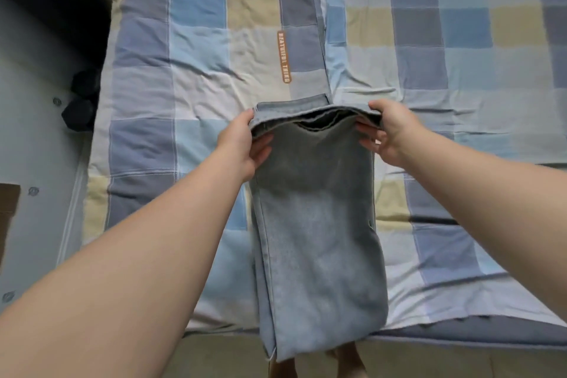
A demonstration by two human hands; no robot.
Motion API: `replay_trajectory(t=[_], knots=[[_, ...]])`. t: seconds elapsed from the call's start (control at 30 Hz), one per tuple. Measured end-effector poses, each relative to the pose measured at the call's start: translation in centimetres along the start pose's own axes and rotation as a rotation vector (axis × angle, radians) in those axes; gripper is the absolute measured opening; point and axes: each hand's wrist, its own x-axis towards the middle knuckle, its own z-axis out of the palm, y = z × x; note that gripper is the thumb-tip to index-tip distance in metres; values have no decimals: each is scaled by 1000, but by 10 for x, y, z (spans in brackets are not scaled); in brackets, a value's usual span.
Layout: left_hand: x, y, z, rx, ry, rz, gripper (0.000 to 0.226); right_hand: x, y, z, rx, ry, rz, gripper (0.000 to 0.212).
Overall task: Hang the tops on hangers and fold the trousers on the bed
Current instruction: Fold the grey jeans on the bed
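While both hands hold the far end of the jeans (316, 224), the step in hand looks like doubling the long strip over on the bed (184, 70). To do it well, I judge that the two grips should travel level and together, so the side seams line up and the layers do not slide apart. The end hanging past the bed's near edge wants bringing up onto the bed before anything is pressed flat.

The jeans lie lengthwise on the bed's near half, with the far end raised a little off the bed. The left hand (242, 147) grips the left corner, thumb on top and fingers curled underneath. The right hand (389, 132) pinches the right corner the same way, fingers tucked under the layers. Both forearms reach straight out over the bed, wrists about level.
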Motion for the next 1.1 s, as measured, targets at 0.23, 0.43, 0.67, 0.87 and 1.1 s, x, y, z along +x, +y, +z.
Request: replay_trajectory(t=[0.23, 0.43, 0.67, 0.87, 1.1], knots=[[52, -75, -7, 238, -102, 64, 47, 62, 72, -15, -113, -262, 97, 45], [31, -141, -23, 514, -38, 352, 39, 49, 136, -44, -234, -218, 63, 59], [-30, -249, -73, 1155, 204, 379, 81, 2, 226, -94, -399, -102, -32, 62], [-80, -322, -101, 909, 355, 196, 93, -41, 299, -127, -397, -206, 300, 50], [-67, -303, -117, 757, 201, -55, 71, -49, 311, -157, -435, -221, 386, 106]])
